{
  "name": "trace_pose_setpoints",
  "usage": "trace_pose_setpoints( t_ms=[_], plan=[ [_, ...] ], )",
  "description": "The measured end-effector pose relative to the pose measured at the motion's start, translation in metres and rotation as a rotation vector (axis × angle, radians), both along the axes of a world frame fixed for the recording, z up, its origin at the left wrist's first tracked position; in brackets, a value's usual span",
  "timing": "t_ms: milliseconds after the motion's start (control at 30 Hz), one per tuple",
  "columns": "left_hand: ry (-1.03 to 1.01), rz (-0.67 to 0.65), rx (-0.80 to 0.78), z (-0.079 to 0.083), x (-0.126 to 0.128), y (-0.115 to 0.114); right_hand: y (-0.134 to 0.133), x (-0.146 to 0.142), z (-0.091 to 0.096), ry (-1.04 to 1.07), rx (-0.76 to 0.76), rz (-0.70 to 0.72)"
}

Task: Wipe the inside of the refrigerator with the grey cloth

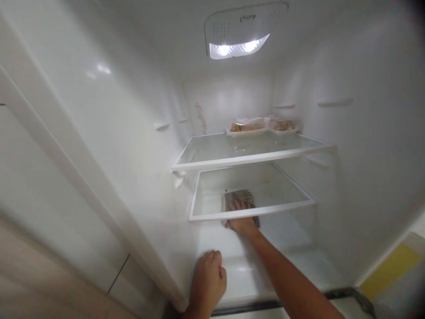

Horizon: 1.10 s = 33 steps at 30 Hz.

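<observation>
Beneath the lower glass shelf [202,199], my right hand [244,221] reaches in and lies on a clear plastic packet [247,195] with brown, speckled contents. Its fingers are spread over the packet and show through the glass. The packet rests on the white refrigerator floor [279,235]; its exact contents are too blurred to name. Nearer to me, by the left inner wall, my left hand [209,274] is curled into a fist. Nothing sticks out of it.
Above, another glass shelf [206,148] carries two wrapped white food trays [247,128] at its back right. A lit lamp panel [237,48] is set in the ceiling. The lower shelf's front edge crosses just over my right hand. Side walls carry moulded shelf ledges [335,103].
</observation>
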<state>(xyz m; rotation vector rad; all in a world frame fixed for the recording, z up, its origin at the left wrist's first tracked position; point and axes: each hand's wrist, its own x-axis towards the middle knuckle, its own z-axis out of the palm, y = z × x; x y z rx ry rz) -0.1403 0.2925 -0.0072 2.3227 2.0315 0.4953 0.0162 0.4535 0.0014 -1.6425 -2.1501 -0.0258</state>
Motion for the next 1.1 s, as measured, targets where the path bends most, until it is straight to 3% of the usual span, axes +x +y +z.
trace_pose_setpoints(
  t_ms=[133,300,500,733,967,1100],
  plan=[
    [-0.035,-0.016,0.01,0.001,-0.002,0.001,-0.033,-0.053,0.004,0.053,-0.204,0.183],
    [-0.043,-0.065,0.052,0.003,-0.006,-0.003,-0.074,-0.056,0.009,0.085,-0.3,0.298],
    [-0.012,-0.034,0.084,0.006,-0.007,-0.005,-0.105,-0.011,0.009,0.123,-0.329,0.208],
    [0.069,-0.009,0.086,0.01,-0.005,-0.002,-0.124,0.062,0.002,0.049,-0.258,-0.053],
    [0.07,-0.014,0.078,0.012,-0.006,-0.001,-0.115,0.118,-0.007,-0.013,-0.202,-0.303],
    [0.069,-0.018,0.106,0.011,-0.006,-0.001,-0.099,0.136,-0.008,-0.023,-0.157,-0.312]
  ],
)
